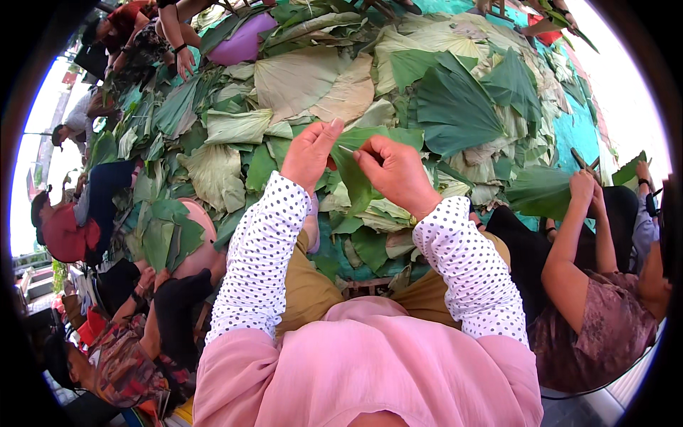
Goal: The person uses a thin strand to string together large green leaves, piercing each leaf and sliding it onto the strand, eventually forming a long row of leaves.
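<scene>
Above a green sheet (567, 139) heaped with leaves (213, 174), the left hand (311, 155) and right hand (398, 173) both seem to pinch a green leaf (352, 179) hanging between them, which might tear if tugged unevenly.

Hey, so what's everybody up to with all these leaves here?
The wearer's left hand and right hand are pinching at a folded green leaf between them, with a thin pale strip showing by the fingers. In front, a pile of big leaves, some fresh green, some faded, spreads over a green ground sheet. Others are seated around it: the person on the right holds a leaf too, and so does someone on the lower left.
</scene>
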Demonstrator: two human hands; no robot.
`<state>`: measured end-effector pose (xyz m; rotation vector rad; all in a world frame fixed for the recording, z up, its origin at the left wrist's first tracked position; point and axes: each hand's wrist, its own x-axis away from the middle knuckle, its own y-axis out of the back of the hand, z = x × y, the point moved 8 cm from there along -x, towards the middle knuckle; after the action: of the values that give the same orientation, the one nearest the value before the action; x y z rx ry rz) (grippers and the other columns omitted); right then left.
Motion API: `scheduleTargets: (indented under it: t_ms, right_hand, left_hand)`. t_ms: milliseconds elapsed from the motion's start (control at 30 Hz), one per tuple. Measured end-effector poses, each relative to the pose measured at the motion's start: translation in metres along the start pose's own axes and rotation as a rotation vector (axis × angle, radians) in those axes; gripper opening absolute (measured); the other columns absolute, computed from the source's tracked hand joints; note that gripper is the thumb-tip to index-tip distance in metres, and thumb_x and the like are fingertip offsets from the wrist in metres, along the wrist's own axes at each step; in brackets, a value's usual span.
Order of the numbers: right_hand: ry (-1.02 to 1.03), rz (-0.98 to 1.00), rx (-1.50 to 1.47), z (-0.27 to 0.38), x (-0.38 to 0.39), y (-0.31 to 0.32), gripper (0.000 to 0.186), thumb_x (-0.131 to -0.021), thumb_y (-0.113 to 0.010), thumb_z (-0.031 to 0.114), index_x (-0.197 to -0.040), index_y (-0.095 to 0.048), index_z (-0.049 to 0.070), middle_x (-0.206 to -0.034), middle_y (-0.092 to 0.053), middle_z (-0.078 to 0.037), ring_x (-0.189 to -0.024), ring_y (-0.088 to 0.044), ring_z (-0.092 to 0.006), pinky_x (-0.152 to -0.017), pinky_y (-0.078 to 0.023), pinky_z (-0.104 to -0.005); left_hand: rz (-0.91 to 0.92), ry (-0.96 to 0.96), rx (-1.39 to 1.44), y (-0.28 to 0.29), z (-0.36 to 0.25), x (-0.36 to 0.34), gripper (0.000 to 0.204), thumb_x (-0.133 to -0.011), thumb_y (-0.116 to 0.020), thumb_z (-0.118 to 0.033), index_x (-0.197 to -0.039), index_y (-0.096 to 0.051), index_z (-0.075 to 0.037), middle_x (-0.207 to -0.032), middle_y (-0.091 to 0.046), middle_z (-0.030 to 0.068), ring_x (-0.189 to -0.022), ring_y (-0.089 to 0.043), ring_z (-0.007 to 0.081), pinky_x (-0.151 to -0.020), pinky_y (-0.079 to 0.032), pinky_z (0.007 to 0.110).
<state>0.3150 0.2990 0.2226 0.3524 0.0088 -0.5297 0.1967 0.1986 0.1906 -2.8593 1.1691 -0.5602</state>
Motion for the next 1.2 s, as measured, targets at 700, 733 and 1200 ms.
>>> scheduleTargets:
  t_ms: [700,733,1200]
  right_hand:
    - [-0.047,-0.058,-0.113,-0.004,-0.009,0.013,0.012,-0.089,-0.065,0.012,-0.088,-0.062,0.000,-0.072,-0.065,-0.011,-0.060,-0.056,-0.0152,-0.058,-0.046,-0.0303]
    - [-0.082,-0.051,-0.130,-0.007,-0.009,0.013,0.012,-0.089,-0.064,0.012,-0.089,-0.062,0.000,-0.073,-0.065,-0.011,-0.061,-0.057,-0.0136,-0.058,-0.046,-0.0297]
    - [0.393,0.020,0.137,0.039,-0.003,0.011,0.025,-0.081,-0.061,-0.001,-0.104,-0.057,0.006,-0.101,-0.059,-0.012,-0.093,-0.060,-0.0334,-0.078,-0.050,-0.0391]
  left_hand:
    - [0.371,0.196,0.458,-0.021,-0.003,0.013,0.024,-0.097,-0.057,-0.027,-0.104,-0.063,-0.005,-0.096,-0.065,0.0024,-0.091,-0.059,0.0140,-0.076,-0.046,0.028]
    - [0.372,0.200,0.462,-0.023,0.000,0.013,0.024,-0.097,-0.057,-0.027,-0.104,-0.063,-0.005,-0.096,-0.065,0.0024,-0.091,-0.059,0.0140,-0.076,-0.046,0.028]
    - [0.266,-0.065,-0.058,-0.015,-0.005,0.001,0.015,-0.094,-0.061,-0.018,-0.099,-0.064,-0.004,-0.089,-0.066,0.0012,-0.078,-0.059,0.0081,-0.068,-0.047,0.024]
